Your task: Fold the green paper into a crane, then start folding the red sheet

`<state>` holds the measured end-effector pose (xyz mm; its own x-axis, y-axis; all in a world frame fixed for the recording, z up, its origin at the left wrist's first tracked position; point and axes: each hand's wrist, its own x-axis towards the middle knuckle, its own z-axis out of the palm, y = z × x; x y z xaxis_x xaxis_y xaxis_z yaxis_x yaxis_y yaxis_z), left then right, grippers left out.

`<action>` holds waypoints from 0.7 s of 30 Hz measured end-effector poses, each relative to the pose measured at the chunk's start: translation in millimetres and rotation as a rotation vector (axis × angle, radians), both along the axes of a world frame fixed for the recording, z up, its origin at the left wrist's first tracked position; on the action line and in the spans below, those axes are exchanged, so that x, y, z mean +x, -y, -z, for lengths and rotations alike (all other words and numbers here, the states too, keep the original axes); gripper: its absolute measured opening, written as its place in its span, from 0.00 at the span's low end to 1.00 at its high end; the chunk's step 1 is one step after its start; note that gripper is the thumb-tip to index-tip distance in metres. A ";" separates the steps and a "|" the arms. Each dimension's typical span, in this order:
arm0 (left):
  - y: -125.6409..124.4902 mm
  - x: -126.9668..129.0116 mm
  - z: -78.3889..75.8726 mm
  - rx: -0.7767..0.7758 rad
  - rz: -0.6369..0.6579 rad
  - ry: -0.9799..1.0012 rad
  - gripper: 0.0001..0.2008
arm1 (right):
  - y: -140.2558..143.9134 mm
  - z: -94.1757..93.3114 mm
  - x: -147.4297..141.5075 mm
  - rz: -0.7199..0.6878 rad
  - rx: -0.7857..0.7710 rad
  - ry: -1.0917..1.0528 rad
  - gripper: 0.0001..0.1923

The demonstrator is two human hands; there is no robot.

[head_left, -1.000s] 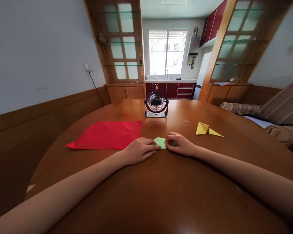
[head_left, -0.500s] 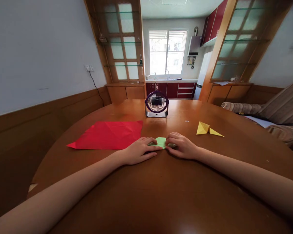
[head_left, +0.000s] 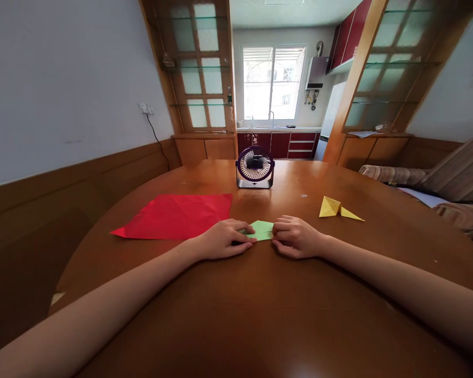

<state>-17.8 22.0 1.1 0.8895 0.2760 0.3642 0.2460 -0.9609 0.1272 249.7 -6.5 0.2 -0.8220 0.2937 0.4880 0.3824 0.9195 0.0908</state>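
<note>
A folded piece of light green paper [head_left: 262, 231] lies on the table between my two hands. My left hand [head_left: 225, 239] grips its left end, with the thumb at the near edge and the fingers over the top. On the other side, my right hand [head_left: 296, 237] has its fingers curled closed around the right end. Both ends of the paper are hidden under the fingers. A red sheet of paper [head_left: 177, 215], creased and with a pointed left corner, lies flat just beyond my left forearm.
A yellow folded paper piece [head_left: 330, 206] stands to the right, past my right hand. Toward the back of the brown round-edged table [head_left: 236, 315] is a small dark purple fan [head_left: 255, 165] on a stand. A striped sofa [head_left: 457, 168] sits beyond the table's right edge.
My right hand has shifted slightly right and its fingers are more curled. My left thumb has drawn in toward the fingers. More of the green paper's middle shows. The whole view has shifted a little.
</note>
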 end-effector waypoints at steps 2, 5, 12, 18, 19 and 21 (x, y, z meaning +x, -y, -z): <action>0.5 -0.9 -2.7 -0.010 0.009 0.027 0.13 | -1.6 0.2 1.3 -0.004 -0.009 -0.014 0.14; 1.6 -1.3 -6.6 -0.034 0.006 0.073 0.12 | -3.9 0.5 3.8 -0.004 -0.055 -0.045 0.16; -2.9 -4.9 -6.3 -0.157 0.023 0.097 0.15 | -10.4 1.9 11.2 -0.018 -0.231 -0.096 0.20; -5.3 -9.4 -5.2 -0.251 0.023 0.101 0.13 | -13.6 3.1 14.7 -0.039 -0.290 -0.136 0.22; -4.4 -9.3 -6.0 -0.241 0.029 0.103 0.13 | -13.4 2.8 14.7 -0.042 -0.291 -0.138 0.22; -1.6 -7.5 -7.8 -0.184 0.033 0.101 0.11 | -12.7 2.1 14.5 -0.044 -0.290 -0.134 0.22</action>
